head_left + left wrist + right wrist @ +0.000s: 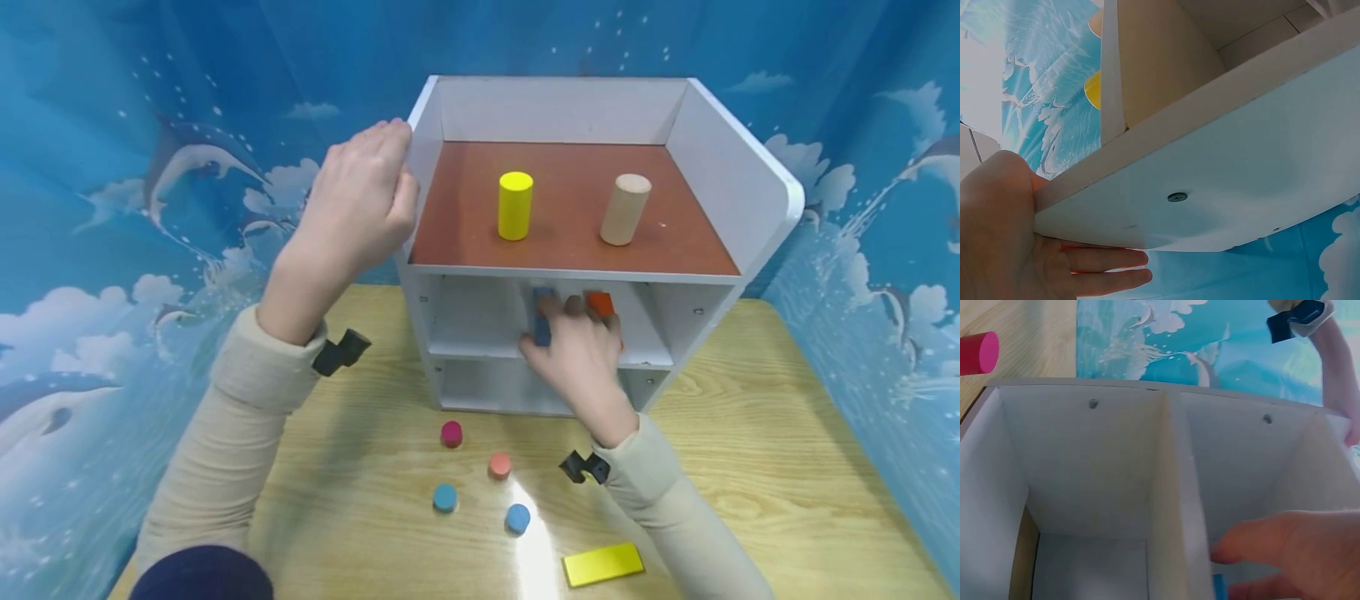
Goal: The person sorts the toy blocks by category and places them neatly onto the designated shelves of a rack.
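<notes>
In the head view a white toy shelf (566, 271) with a brown top board stands on the table. My left hand (360, 192) grips the upper edge of its left side panel; in the left wrist view the fingers (1110, 259) lie along the panel's outer face. My right hand (581, 358) reaches into the upper compartment. Its thumb and index finger pinch an upright blue block (542, 317), of which a sliver shows in the right wrist view. An orange block (600, 303) stands to its right, partly behind the other fingers.
A yellow cylinder (514, 206) and a plain wooden cylinder (626, 209) stand on the top board. Before the shelf are a magenta cylinder (452, 434), a coral one (499, 466), two blue ones (445, 497) and a yellow flat block (603, 565). Sea-patterned curtains (90, 208) surround the table.
</notes>
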Available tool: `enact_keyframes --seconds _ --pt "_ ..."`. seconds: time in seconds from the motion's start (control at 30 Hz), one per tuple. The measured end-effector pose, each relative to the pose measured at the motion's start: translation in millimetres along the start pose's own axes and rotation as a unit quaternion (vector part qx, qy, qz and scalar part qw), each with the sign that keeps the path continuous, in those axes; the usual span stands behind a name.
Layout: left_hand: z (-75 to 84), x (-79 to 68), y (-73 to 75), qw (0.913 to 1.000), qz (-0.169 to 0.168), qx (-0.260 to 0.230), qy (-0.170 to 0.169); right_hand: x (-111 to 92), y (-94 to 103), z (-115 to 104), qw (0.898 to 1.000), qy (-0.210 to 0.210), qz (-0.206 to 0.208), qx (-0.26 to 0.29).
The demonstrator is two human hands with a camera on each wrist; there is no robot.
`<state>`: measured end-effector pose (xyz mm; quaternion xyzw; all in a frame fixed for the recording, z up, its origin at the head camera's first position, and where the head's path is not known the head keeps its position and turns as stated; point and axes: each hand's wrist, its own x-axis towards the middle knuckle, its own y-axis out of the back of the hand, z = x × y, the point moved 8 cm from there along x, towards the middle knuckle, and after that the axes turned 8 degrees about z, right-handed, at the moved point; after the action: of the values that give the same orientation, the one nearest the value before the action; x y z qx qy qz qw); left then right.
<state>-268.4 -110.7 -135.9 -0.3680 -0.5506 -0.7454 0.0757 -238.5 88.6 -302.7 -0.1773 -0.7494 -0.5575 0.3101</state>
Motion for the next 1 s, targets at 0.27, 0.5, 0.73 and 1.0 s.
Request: enact_keyframes --seconds 0.27,0.5,0.73,1.0 --pt "-0.8 0.0 0.1 1.0 0.003 -0.003 -0.005 -5.9 23.8 -0.6 0.998 0.02 0.027 0.054" --pt "-1.1 0.2 -0.2 1.0 0.003 -0.002 -0.005 -11.5 46.7 4.6 0.991 0.03 0.031 0.127" --pt "0.5 -0.1 0.2 0.9999 0.006 -0.001 -0.008 -25.6 64.0 14.3 0.968 0.086 0.014 0.234" --pt "0.5 0.8 1.3 0.9999 0.006 0.002 -0.008 -50.0 73.2 22.6 0.93 0.179 -0.027 0.32"
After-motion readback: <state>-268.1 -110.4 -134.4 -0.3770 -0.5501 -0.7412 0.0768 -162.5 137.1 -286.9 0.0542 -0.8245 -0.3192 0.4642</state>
